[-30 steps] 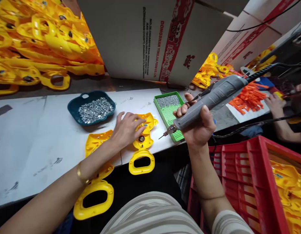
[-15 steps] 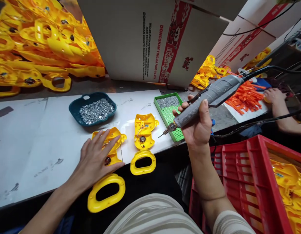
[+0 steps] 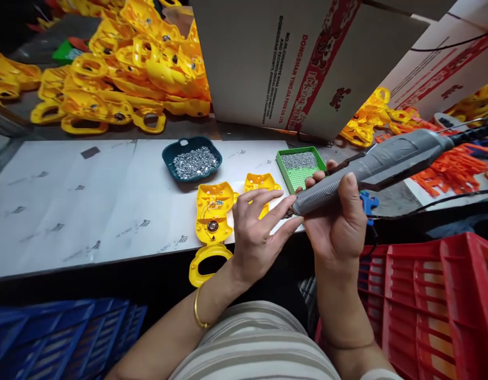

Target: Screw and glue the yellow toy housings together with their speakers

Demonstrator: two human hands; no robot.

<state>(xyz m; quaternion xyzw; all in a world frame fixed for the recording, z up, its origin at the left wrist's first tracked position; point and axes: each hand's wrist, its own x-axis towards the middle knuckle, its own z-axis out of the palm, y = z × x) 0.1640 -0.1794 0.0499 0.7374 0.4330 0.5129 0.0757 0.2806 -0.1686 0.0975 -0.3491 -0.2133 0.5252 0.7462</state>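
My right hand [image 3: 336,227] is wrapped around a grey electric screwdriver [image 3: 370,163], its nose pointing left. My left hand [image 3: 257,232] meets that nose, thumb and forefinger on either side of it; the bit is mostly hidden behind the fingers. Left of this hand lies a yellow plastic shell half [image 3: 214,214] with wires, a round speaker and a loop handle [image 3: 196,266] overhanging the table edge. A second yellow shell half [image 3: 261,182] is partly covered by my left hand. Behind them are a dark green dish [image 3: 170,163] of small screws and a green tray [image 3: 283,166] with more screws.
Yellow shells [image 3: 121,68] are heaped at the back left beside a cardboard box [image 3: 244,68]. Orange parts [image 3: 449,169] lie at the right. A red crate [image 3: 421,301] stands at my right, a blue crate [image 3: 61,338] at my left. The screwdriver's cord runs off to the right.
My left hand has left the left yellow shell and moved right to the screwdriver's nose. My right hand still holds the screwdriver. The view has swung left.
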